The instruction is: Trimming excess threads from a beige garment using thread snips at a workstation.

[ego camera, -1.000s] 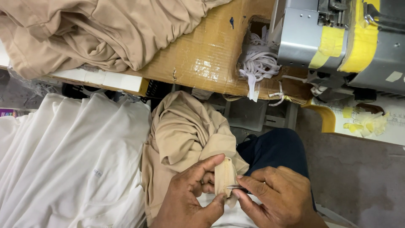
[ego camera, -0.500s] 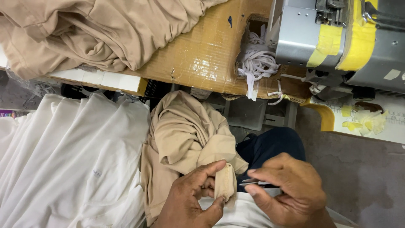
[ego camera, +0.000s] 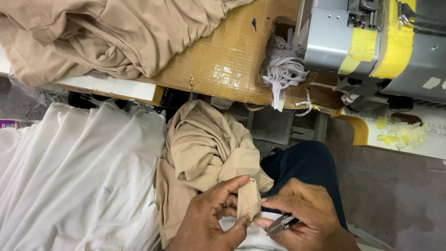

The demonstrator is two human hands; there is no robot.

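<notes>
My left hand (ego camera: 211, 218) pinches a folded, stitched edge of beige fabric (ego camera: 249, 199) between thumb and fingers at the bottom centre. The rest of that beige garment (ego camera: 200, 148) lies bunched over my lap. My right hand (ego camera: 306, 216) sits just right of the folded edge, fingertips touching it, and holds small metal thread snips (ego camera: 281, 224) whose blades point left under the fabric.
A pile of white cloth (ego camera: 69, 181) fills the lower left. More beige fabric (ego camera: 93, 32) lies heaped on the cardboard-covered table (ego camera: 223, 60). A grey sewing machine (ego camera: 371, 42) with yellow tape stands at the upper right, white elastic strips (ego camera: 283, 72) hanging beside it.
My right hand has shifted left, back against the folded fabric edge, with the snips now angled under it. My left hand keeps its pinch on the fabric.
</notes>
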